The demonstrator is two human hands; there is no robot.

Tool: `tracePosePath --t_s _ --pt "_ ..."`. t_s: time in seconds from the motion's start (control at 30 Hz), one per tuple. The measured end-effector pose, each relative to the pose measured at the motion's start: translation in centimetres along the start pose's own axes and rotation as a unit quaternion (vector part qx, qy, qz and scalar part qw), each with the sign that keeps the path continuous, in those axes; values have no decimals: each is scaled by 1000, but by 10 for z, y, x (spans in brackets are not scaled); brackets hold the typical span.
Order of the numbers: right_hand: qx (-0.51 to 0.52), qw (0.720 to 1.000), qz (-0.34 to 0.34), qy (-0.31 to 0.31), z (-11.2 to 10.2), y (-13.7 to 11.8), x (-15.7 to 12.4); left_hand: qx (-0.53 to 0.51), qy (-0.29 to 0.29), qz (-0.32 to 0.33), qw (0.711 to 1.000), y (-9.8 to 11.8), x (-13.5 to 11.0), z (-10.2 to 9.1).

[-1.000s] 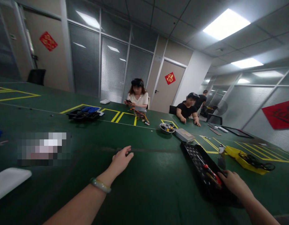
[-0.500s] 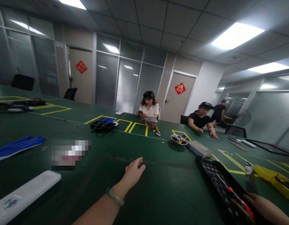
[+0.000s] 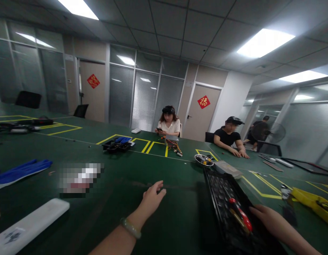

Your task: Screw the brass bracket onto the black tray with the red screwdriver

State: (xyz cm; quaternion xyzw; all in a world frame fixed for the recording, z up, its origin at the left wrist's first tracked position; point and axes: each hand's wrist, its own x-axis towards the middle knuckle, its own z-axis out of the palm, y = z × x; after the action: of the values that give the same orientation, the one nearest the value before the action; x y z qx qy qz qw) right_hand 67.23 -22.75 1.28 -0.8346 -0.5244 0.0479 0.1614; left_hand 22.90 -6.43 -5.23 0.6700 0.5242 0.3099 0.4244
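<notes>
In the head view a black tool tray (image 3: 219, 198) with compartments slants across the right front of the table. A red-handled screwdriver (image 3: 242, 216) lies in it. At the tray's right edge is my right hand (image 3: 267, 219), its thumb over the rim and its other fingers hidden; it grips the tray. My left hand (image 3: 153, 194), wearing a pale green bangle (image 3: 130, 228) at the wrist, is held above the green table with nothing in it. Its fingers are loosely bent and apart.
Behind the tray are a metal bowl (image 3: 203, 160) of small parts and a grey box (image 3: 227, 169). A yellow case (image 3: 312, 203) lies right. On the left are a blue glove (image 3: 23, 171) and a long white box (image 3: 31, 225). Two people sit across the table.
My right hand and the tool tray have moved to the left, and the tray appears raised. My left hand has stayed nearly in place.
</notes>
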Motion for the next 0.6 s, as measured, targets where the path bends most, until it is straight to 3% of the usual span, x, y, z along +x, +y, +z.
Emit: tracePosePath --t_s 0.07,0.13,0.3,0.43,0.6 --pt "34 998 -20 -54 9 -46 -7 -9 -3 17 1000 -1 1 2" --pt "48 996 -41 -62 25 -84 -11 -37 -2 47 998 -2 4 5" --pt "81 990 -97 -64 73 -152 -13 -90 4 79 993 -9 12 11" --pt "104 987 -110 -58 99 -184 -11 -79 8 73 994 -11 14 5" --pt "128 984 -109 -50 111 -196 -10 -36 20 28 999 -6 14 -2"
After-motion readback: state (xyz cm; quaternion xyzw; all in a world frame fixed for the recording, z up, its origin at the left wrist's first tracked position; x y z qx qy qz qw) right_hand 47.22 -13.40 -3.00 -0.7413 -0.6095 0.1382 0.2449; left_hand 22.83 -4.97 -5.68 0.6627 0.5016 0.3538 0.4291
